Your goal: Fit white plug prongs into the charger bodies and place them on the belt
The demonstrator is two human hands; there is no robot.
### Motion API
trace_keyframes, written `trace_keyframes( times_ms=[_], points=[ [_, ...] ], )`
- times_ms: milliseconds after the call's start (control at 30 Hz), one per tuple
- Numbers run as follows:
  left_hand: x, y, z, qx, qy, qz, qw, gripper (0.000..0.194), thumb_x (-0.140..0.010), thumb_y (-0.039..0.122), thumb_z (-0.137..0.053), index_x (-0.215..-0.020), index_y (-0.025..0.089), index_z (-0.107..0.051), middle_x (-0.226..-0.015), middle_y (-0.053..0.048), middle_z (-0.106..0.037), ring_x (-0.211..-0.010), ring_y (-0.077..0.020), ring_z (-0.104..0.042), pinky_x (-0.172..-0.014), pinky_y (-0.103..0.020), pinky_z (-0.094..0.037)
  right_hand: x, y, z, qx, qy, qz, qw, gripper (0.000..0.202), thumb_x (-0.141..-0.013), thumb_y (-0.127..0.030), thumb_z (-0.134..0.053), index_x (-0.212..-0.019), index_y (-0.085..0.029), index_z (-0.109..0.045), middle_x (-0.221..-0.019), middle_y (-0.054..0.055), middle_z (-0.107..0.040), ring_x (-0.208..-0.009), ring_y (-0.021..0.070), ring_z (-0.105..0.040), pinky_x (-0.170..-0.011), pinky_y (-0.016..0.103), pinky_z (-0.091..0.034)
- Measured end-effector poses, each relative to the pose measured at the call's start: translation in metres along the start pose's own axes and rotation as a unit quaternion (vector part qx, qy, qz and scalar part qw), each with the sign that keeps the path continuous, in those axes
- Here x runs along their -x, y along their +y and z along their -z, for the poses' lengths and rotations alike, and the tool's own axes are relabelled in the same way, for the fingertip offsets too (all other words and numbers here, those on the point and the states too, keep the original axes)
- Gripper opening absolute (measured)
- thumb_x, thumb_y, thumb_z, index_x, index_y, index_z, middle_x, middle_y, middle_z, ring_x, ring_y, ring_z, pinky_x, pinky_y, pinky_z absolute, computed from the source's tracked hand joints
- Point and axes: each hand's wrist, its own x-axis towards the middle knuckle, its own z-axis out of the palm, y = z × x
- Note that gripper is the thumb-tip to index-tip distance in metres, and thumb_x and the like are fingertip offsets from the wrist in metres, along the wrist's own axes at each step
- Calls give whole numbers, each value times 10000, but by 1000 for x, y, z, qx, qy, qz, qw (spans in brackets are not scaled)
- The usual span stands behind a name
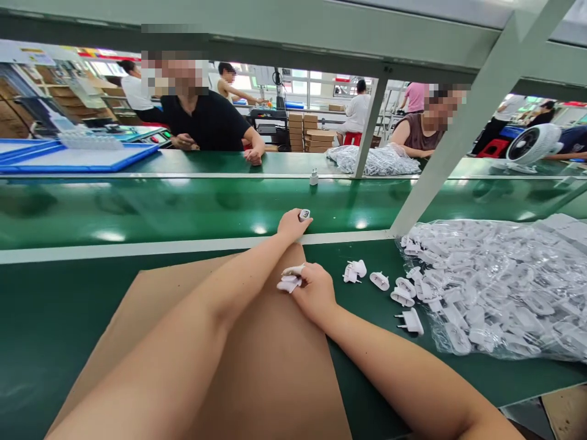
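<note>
My left hand (293,226) reaches over the near edge of the green conveyor belt (206,214), its fingers closed around a small white adapter (305,214). Nearer to me, over the brown cardboard sheet (257,366), my right hand (316,287) pinches a white plastic plug part (288,283). To the right of that hand, several loose white plug parts (379,281) lie on the green table. Another white adapter (313,178) stands upright at the far side of the belt.
A large heap of white plug parts in clear plastic (499,287) covers the right side. A slanted metal post (458,134) rises beside it. Across the belt are people, another bagged pile (380,160), blue trays (82,157) and a white fan (532,145).
</note>
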Motion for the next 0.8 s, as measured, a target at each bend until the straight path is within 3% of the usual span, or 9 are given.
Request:
trace_keyframes(
  times_ms=[133,300,400,500,600,667,800],
  points=[
    [29,-20,38,21,18,-13,1000,367,-940,316,-673,-1263,144,-702,-1161,-106,-749,-1002,-231,-680,-913,-326,-509,-6,-1,-1,-212,68,-124,967,380,-702,-465,-876,-973,-213,-791,-944,44,-797,-836,208,-724,-853,376,-590],
    [110,-54,88,106,10,0,994,418,-892,384,-692,-1249,167,-705,-1180,-94,-755,-1019,-243,-696,-947,-356,-542,-11,-14,0,-302,69,-149,939,431,-607,-483,-914,-885,-179,-786,-890,63,-793,-788,207,-720,-779,360,-607],
    [161,-59,98,174,-44,-15,984,413,-879,435,-708,-1212,191,-718,-1184,-94,-757,-1049,-259,-705,-977,-390,-546,-11,-18,1,-301,62,-146,940,400,-655,-509,-887,-863,-182,-788,-847,60,-780,-738,191,-698,-726,346,-603],
    [196,-51,99,182,-88,-77,976,361,-907,439,-696,-1205,237,-726,-1222,-85,-744,-1129,-267,-682,-1026,-420,-514,-11,-19,0,-292,66,-145,943,392,-654,-498,-893,-874,-190,-790,-879,60,-788,-770,200,-711,-768,368,-614],
    [207,-41,99,149,-103,-119,976,444,-835,457,-785,-1216,244,-704,-1234,-90,-727,-1153,-288,-654,-1022,-444,-492,-10,-20,0,-277,78,-136,948,394,-647,-453,-908,-925,-205,-779,-964,63,-799,-893,232,-744,-882,412,-615],
    [207,-38,100,133,-110,-137,975,386,-803,463,-818,-1091,225,-720,-1096,-76,-746,-1038,-271,-668,-943,-418,-501,-6,-24,2,-239,82,-111,961,350,-701,-423,-887,-959,-217,-770,-997,59,-794,-936,232,-747,-921,419,-605],
    [201,-41,103,163,-134,-172,962,260,-849,439,-786,-852,197,-690,-801,-22,-700,-766,-184,-621,-696,-307,-451,4,-35,9,-64,56,35,996,167,-864,-353,-757,-1001,-257,-772,-1020,50,-780,-958,218,-723,-963,435,-571]
  ],
)
